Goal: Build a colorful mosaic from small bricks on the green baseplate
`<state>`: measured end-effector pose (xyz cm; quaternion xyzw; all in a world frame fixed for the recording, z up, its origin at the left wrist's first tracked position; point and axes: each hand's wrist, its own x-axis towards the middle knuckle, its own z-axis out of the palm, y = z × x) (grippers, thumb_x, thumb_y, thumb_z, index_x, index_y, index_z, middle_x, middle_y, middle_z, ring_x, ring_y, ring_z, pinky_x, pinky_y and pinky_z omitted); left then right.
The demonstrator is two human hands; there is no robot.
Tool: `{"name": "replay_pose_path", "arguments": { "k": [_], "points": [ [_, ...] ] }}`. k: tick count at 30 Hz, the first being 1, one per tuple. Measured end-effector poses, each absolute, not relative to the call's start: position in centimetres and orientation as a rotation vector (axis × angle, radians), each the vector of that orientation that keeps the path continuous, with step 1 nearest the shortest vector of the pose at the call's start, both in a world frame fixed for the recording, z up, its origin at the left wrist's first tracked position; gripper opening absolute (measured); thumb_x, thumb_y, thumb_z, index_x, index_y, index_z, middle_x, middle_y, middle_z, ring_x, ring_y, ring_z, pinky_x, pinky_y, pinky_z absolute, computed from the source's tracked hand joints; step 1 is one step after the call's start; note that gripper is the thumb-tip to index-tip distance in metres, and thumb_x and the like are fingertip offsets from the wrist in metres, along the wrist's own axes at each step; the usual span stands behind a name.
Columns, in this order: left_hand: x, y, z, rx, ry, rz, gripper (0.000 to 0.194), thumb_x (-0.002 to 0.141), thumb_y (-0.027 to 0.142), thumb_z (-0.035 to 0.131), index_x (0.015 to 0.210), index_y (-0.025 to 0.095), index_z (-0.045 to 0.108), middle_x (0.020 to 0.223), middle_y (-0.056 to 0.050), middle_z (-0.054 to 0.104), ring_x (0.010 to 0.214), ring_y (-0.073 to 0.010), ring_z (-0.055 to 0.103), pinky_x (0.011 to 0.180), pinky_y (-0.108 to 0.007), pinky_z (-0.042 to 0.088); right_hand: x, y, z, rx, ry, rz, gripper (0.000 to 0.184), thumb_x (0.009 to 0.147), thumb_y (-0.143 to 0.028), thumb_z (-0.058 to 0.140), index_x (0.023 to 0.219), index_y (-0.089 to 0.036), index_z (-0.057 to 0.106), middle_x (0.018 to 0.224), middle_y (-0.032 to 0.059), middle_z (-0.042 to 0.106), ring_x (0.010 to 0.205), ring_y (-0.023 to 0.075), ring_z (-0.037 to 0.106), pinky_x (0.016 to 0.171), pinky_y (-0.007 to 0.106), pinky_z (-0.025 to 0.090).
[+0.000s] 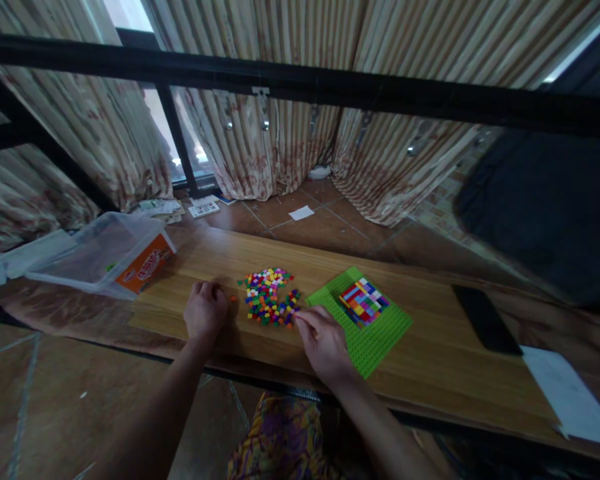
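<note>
A loose pile of small, many-coloured building bricks [273,300] lies on the wooden board [430,353]. My left hand [205,312] rests on the board at the pile's left side, its fingers curled in; whatever they might hold is hidden. Close to the left fingers lies a single orange brick [233,298]. At the pile's right edge, thumb and forefinger of my right hand [324,339] are pinched together, and anything between them is too small to make out. Just beyond that hand is a green studded baseplate [380,343], bearing a multicoloured block of fitted bricks [364,302].
A clear plastic box [87,267] with an orange label stands at the left end. Toward the right lie a black phone-like slab [485,319] and a white sheet [570,393]. A dark metal rail [300,81] crosses in front of striped curtains [290,147].
</note>
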<state>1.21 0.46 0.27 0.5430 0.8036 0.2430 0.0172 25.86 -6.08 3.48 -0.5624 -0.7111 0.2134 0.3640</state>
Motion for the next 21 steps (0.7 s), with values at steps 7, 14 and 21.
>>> {"name": "replay_pose_path", "arguments": {
  "k": [7, 14, 21],
  "points": [
    [1.4, 0.5, 0.6, 1.662, 2.52, 0.702, 0.032, 0.086, 0.034, 0.042, 0.102, 0.02, 0.066, 0.114, -0.009, 0.061, 0.093, -0.0231, 0.06, 0.072, -0.031, 0.045, 33.8, -10.6, 1.4, -1.559, -1.459, 0.514, 0.022, 0.088, -0.034, 0.056, 0.092, -0.022, 0.073, 0.091, 0.0062, 0.069, 0.084, 0.0187, 0.065, 0.077, 0.032, 0.051],
    [1.3, 0.5, 0.6, 1.694, 2.522, 0.685, 0.031, 0.086, 0.033, 0.043, 0.103, 0.02, 0.066, 0.113, -0.009, 0.061, 0.091, -0.0225, 0.059, 0.073, -0.032, 0.045, 36.5, -9.8, 1.5, -1.622, -1.366, 0.405, 0.023, 0.087, -0.037, 0.058, 0.093, -0.021, 0.074, 0.094, 0.007, 0.071, 0.086, 0.0193, 0.066, 0.079, 0.033, 0.052],
    [1.3, 0.6, 0.6, 1.658, 2.523, 0.662, 0.031, 0.086, 0.034, 0.043, 0.104, 0.021, 0.065, 0.115, -0.01, 0.06, 0.092, -0.0241, 0.06, 0.071, -0.034, 0.046, 35.9, -9.2, 0.8, -1.604, -1.342, 0.307, 0.024, 0.087, -0.037, 0.058, 0.093, -0.021, 0.074, 0.093, 0.008, 0.073, 0.085, 0.0194, 0.067, 0.079, 0.034, 0.053]
  ]
}}
